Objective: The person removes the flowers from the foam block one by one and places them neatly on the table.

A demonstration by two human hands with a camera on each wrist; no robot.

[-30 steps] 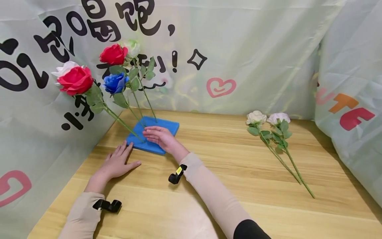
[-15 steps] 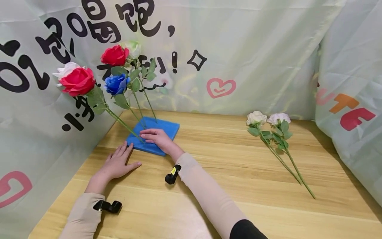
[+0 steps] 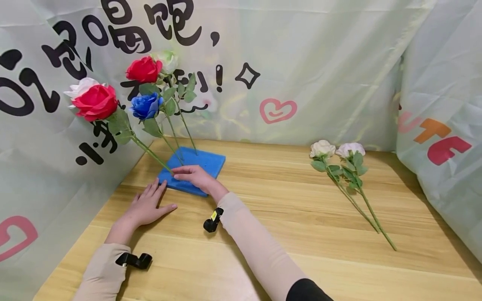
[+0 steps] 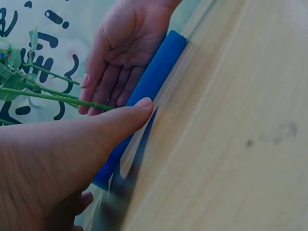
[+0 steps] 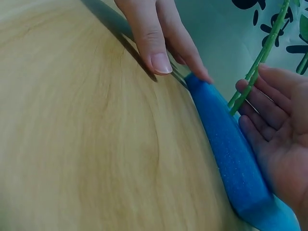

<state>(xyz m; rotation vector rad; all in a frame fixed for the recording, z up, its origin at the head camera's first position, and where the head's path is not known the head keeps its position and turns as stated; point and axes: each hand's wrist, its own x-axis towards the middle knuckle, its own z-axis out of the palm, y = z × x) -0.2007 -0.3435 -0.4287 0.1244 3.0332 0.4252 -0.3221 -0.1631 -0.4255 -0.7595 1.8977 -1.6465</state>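
Observation:
A blue foam board (image 3: 211, 161) lies on the wooden table with several artificial roses standing in it. The front red rose (image 3: 96, 102) leans left on its green stem (image 3: 150, 154). My right hand (image 3: 197, 177) is over the board, its fingers around the lower stems; in the right wrist view the thumb and index fingertip are at the stem (image 5: 268, 45), fingers fairly straight. My left hand (image 3: 147, 207) rests spread on the table, its fingertips at the board's near left corner. Behind stand a blue rose (image 3: 146, 105), another red rose (image 3: 144, 69) and a pale green-white rose (image 3: 167, 62).
Two loose roses lie at the right of the table (image 3: 271, 234): a cream rose (image 3: 322, 148) and a pale lilac rose (image 3: 351, 149), stems toward the front. A printed curtain (image 3: 331, 75) hangs behind and at both sides. Part of a white rose (image 3: 80, 87) shows behind the front red one.
My right hand has moved left and slightly toward me across the board, up to the front stems. The left hand and the roses have stayed in place.

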